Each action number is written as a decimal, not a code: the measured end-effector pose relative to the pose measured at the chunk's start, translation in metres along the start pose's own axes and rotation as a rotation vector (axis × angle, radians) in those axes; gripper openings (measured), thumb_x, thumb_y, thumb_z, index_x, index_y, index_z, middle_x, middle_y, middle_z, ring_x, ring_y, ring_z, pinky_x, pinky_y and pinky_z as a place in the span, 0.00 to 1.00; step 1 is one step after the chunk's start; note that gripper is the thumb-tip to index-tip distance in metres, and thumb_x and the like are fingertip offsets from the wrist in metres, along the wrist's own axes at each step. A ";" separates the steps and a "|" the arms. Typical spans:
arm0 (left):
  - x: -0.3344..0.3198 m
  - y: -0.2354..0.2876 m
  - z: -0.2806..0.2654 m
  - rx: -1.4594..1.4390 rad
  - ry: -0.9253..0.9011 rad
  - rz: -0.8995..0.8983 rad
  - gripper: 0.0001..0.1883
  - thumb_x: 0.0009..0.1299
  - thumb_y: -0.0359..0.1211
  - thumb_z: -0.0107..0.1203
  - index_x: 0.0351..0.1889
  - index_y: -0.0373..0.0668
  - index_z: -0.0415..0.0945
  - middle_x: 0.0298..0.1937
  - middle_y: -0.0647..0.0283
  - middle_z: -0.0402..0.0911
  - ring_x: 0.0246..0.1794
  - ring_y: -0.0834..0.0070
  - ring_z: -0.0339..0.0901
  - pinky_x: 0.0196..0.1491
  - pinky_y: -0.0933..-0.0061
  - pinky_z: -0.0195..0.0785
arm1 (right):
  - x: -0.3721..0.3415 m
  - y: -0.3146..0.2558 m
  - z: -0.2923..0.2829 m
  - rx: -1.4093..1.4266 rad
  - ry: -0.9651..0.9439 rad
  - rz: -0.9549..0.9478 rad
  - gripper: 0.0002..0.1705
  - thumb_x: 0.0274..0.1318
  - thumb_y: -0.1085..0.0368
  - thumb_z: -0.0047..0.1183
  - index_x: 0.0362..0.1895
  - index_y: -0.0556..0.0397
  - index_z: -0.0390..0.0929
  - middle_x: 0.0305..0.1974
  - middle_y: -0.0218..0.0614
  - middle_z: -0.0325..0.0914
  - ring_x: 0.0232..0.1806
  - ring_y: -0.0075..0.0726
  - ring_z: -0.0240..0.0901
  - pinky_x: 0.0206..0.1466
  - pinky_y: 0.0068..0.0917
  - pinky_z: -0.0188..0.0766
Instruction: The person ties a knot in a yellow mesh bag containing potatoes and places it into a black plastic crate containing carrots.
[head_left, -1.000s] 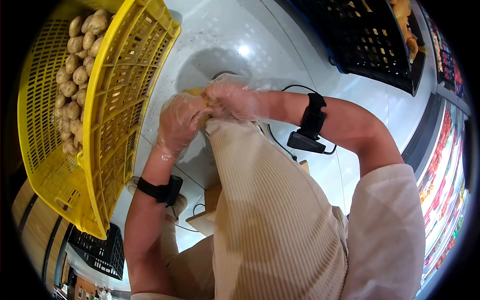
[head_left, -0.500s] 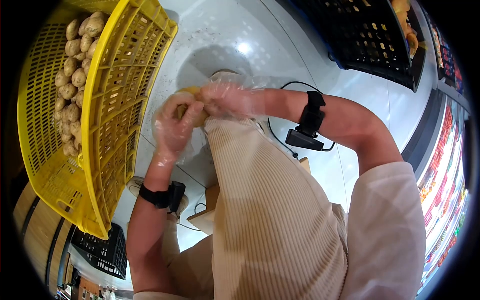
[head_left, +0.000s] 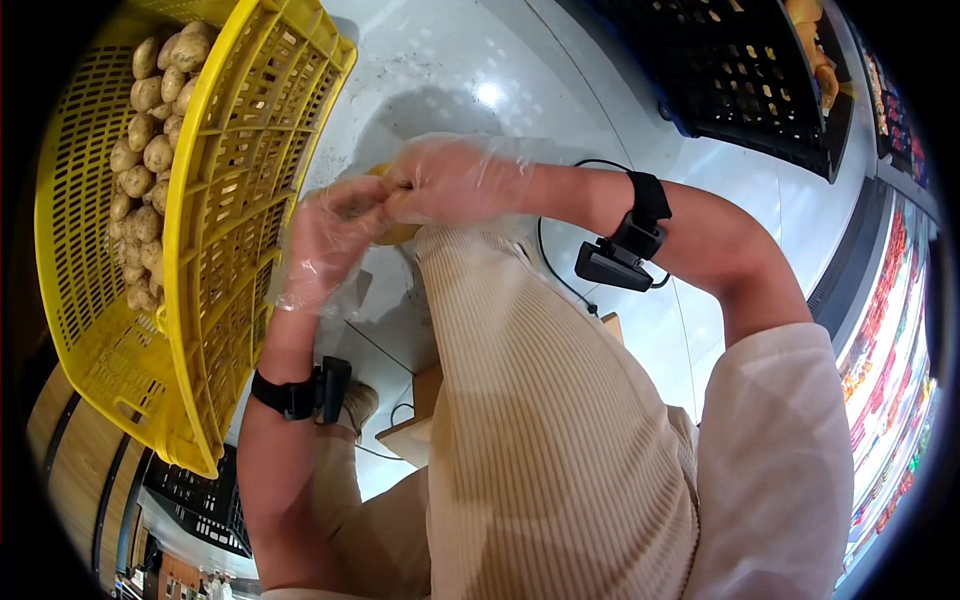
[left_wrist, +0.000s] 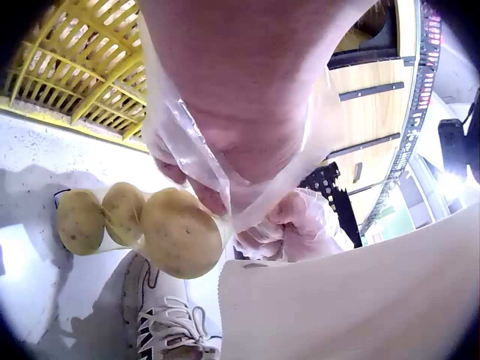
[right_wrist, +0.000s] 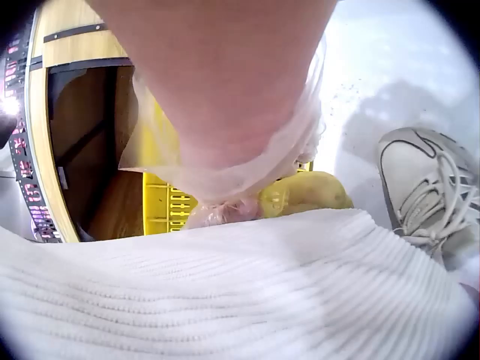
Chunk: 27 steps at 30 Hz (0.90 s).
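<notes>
Three yellow potatoes (left_wrist: pixel 182 234) hang in a row inside a thin see-through bag, below my hands in the left wrist view. In the head view their yellow skin (head_left: pixel 400 236) shows only beside and behind my fingers. My left hand (head_left: pixel 325 235), in a loose clear plastic glove, pinches the bag with curled fingers. Fingertips of my gloved right hand (head_left: pixel 450 182) meet the left ones and grip the bag too. The right wrist view shows one potato (right_wrist: pixel 311 192) beside the right fingers. The gathered part of the bag is mostly hidden by the hands.
A yellow crate (head_left: pixel 225 200) with many loose potatoes (head_left: pixel 145 160) stands on the left. At the upper right is a black crate (head_left: pixel 730 80). A cream ribbed apron (head_left: pixel 540 380) hangs below the hands. Cables (head_left: pixel 555 270) lie on the floor, and a lit display runs along the right.
My left hand, its thumb and forefinger spread apart half a second ago, has shifted slightly left and its fingertips meet the right hand again. The right hand has risen slightly.
</notes>
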<state>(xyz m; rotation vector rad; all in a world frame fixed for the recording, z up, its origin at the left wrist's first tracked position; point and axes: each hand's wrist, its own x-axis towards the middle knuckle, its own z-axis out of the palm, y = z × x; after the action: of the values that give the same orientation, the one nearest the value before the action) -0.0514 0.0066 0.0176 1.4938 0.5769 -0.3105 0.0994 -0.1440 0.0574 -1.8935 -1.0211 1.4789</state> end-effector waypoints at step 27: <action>0.004 -0.004 0.027 -0.085 0.148 0.212 0.12 0.64 0.28 0.68 0.27 0.43 0.72 0.26 0.76 0.70 0.29 0.87 0.63 0.35 0.80 0.63 | 0.015 0.023 0.019 0.160 0.047 0.029 0.20 0.60 0.54 0.51 0.44 0.57 0.83 0.38 0.35 0.82 0.40 0.30 0.75 0.48 0.30 0.72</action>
<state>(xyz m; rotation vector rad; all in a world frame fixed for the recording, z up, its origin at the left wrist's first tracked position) -0.0460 -0.0193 0.0115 1.4887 0.5363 -0.0110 0.0887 -0.1459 0.0261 -1.8270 -0.8318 1.4788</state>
